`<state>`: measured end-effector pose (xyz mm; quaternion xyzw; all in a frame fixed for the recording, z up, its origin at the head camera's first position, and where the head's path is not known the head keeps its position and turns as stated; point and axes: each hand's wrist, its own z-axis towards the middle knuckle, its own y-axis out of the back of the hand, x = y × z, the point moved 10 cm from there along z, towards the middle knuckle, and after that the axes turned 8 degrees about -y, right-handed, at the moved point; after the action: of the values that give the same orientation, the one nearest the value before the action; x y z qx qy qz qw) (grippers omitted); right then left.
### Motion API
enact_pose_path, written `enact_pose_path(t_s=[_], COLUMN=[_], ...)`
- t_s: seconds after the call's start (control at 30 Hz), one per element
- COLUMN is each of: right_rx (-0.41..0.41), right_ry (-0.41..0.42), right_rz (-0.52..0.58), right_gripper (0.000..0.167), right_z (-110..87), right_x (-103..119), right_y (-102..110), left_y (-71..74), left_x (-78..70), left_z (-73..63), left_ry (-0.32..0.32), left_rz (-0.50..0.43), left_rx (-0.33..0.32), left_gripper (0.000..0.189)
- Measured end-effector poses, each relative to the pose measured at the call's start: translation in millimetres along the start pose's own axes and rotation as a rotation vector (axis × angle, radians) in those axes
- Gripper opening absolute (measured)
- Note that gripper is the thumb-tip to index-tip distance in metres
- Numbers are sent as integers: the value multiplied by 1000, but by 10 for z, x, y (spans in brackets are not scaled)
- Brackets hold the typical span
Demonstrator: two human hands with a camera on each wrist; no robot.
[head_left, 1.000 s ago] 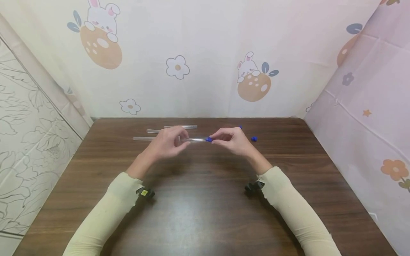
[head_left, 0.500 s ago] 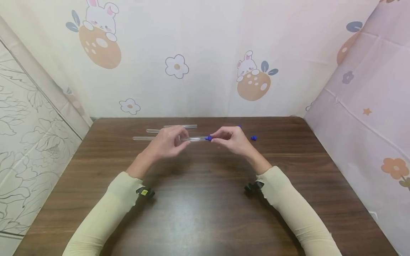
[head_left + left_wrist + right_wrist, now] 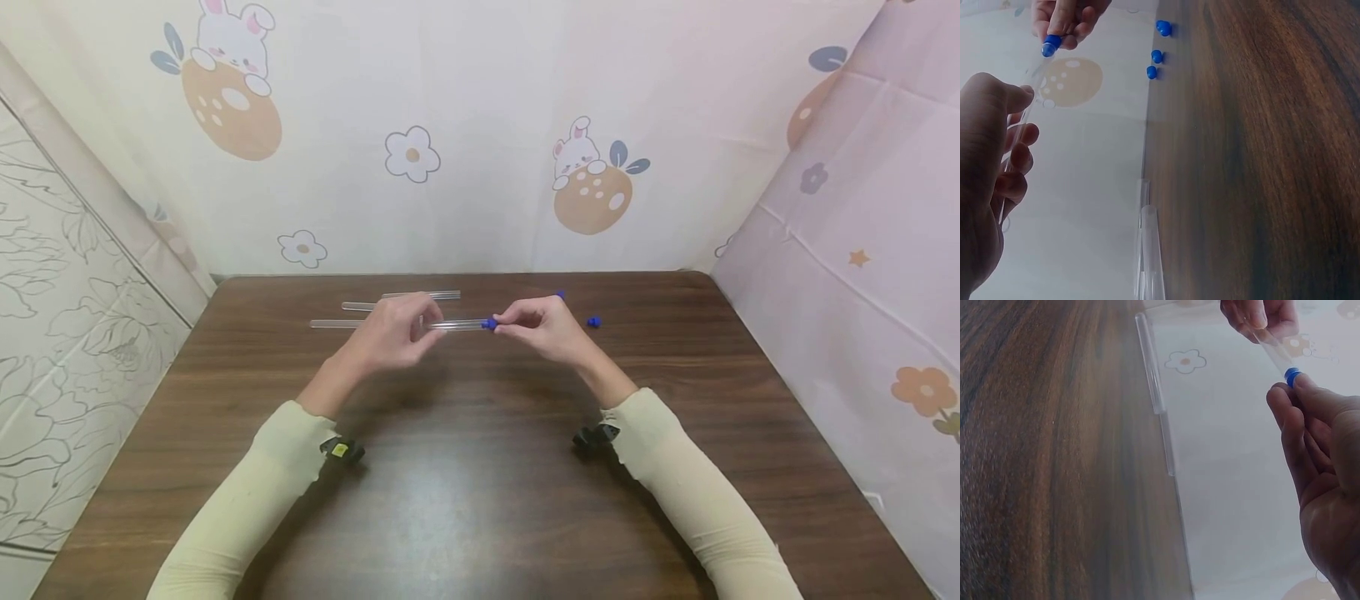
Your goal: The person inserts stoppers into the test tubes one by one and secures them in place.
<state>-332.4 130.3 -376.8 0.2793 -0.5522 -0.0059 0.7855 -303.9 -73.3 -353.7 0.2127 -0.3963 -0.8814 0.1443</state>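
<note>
My left hand holds a clear test tube nearly level above the table, its open end towards the right. In the left wrist view the fingers curl along the tube's length. My right hand pinches a blue stopper at the tube's mouth. The stopper meets the tube's end in the right wrist view; how deep it sits I cannot tell. Behind the left hand lie three more clear test tubes, partly hidden by it. Beyond the right hand are loose blue stoppers, three of them showing in the left wrist view.
The brown wooden table extends in front of both forearms. A pale curtain with printed rabbits and flowers hangs right behind its far edge. More patterned cloth hangs on the right, and a line-drawn flower panel stands at the left.
</note>
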Motion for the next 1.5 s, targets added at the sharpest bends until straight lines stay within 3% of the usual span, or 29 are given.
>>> enact_pose_path(t_s=[0.4, 0.87, 1.5], right_rx=[12, 2, 0], right_ry=[20, 0, -26], right_rz=[3, 6, 14], right_gripper=[10, 9, 11], right_z=[11, 29, 41], right_x=[17, 15, 33], right_y=[-11, -14, -24], left_y=[18, 4, 26], left_x=[-50, -48, -73], left_z=[10, 33, 39], left_ry=[-35, 4, -13], left_rz=[8, 19, 52], left_rx=[-31, -15, -45], left_gripper=[16, 17, 19])
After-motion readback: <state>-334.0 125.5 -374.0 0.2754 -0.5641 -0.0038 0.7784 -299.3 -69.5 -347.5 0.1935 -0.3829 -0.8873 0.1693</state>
